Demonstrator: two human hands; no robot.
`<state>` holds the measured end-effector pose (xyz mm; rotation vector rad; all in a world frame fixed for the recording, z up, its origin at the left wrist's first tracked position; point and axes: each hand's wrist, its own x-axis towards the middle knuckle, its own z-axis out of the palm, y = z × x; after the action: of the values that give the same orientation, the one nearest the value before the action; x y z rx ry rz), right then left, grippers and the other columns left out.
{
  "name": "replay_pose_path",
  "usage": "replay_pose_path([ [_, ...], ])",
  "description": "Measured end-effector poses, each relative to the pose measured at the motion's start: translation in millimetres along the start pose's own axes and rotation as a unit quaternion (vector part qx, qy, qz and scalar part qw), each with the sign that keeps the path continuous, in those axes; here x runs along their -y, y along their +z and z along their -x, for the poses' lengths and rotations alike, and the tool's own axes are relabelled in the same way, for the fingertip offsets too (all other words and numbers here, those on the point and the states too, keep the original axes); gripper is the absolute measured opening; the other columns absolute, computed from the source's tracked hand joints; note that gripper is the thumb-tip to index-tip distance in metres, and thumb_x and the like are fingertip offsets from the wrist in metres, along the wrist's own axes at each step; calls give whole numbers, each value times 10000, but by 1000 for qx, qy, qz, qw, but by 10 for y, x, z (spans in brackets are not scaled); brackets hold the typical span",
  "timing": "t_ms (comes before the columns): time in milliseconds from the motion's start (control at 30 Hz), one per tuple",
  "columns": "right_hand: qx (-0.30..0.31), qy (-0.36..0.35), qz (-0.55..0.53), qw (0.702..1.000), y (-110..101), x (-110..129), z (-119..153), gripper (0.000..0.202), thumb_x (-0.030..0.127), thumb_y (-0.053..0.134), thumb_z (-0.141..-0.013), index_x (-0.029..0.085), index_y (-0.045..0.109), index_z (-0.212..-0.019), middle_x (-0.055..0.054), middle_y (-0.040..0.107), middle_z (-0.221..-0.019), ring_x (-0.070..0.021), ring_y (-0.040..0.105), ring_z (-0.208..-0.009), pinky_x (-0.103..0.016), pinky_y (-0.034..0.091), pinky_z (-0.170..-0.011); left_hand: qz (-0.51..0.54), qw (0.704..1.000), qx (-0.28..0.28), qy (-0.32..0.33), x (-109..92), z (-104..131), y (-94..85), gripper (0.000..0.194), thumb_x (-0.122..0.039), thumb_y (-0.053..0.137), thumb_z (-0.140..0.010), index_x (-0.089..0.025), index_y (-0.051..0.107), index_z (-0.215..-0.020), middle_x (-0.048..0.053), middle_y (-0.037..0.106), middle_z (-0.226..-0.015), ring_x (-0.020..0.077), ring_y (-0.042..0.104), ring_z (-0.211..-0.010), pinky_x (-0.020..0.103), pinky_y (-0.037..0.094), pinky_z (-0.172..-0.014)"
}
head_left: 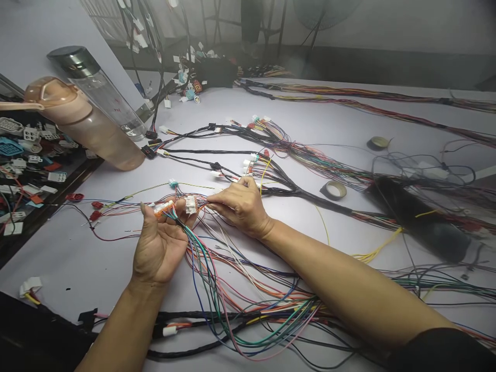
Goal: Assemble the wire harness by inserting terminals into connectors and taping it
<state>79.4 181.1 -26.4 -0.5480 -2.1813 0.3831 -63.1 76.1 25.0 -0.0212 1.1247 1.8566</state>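
In my left hand (163, 248), palm up, lies an orange and white wire connector (165, 208), held between thumb and fingers. A bundle of green, blue and pink wires (205, 258) runs out of it and loops down over the table. A second white connector (191, 204) sits at my left fingertips, just right of the first. My right hand (244, 206) pinches thin wires (203, 200) that lead into this white connector. A teal connector (172, 183) lies just beyond my left hand, and red connectors (96, 211) lie to its left.
Two bottles, one peach (96, 129) and one clear (112, 98), lean at the left beside a bin of loose connectors (31, 150). Black-wrapped harnesses (325, 204) cross the table (96, 268). Tape rolls (335, 190) and a dark, blurred object (422, 222) lie at the right.
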Motion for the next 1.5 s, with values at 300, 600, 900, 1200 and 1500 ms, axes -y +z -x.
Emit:
replay_pose_path([
  [300,36,13,17,999,-2,3,9,237,395,524,-961,263,696,-1056,16,751,-879,-127,609,-776,-333,261,-816,-12,1000,-9,-11,0,-41,-13,457,-455,370,-968,-134,662,-825,54,728,-752,141,695,-759,357,586,-834],
  [600,0,-5,12,1000,31,-9,13,204,370,558,-949,247,717,-982,35,749,-809,-106,605,-679,-323,267,-778,-14,1000,-23,-13,12,-36,-7,440,-458,397,-962,-125,645,-818,34,717,-742,110,687,-737,338,569,-867],
  [900,32,10,21,999,37,-21,17,225,388,534,-958,256,711,-1002,14,754,-845,-113,610,-716,-331,259,-809,-10,1000,-13,-10,7,-39,-11,433,-449,383,-966,-137,645,-819,41,720,-750,126,689,-730,370,570,-870],
  [1200,54,16,26,998,-38,20,8,296,436,483,-973,243,647,-1126,-16,731,-1036,-139,617,-872,-334,255,-816,-11,1000,-22,-6,6,-46,-4,438,-445,396,-962,-132,654,-799,49,717,-743,132,692,-742,337,562,-878],
  [1500,71,-9,40,997,-56,13,2,239,376,443,-1001,254,649,-1012,8,724,-1029,-124,597,-863,-335,244,-821,-11,1000,-20,-6,9,-40,-16,428,-455,408,-955,-137,653,-805,54,718,-753,150,694,-757,359,577,-846],
])
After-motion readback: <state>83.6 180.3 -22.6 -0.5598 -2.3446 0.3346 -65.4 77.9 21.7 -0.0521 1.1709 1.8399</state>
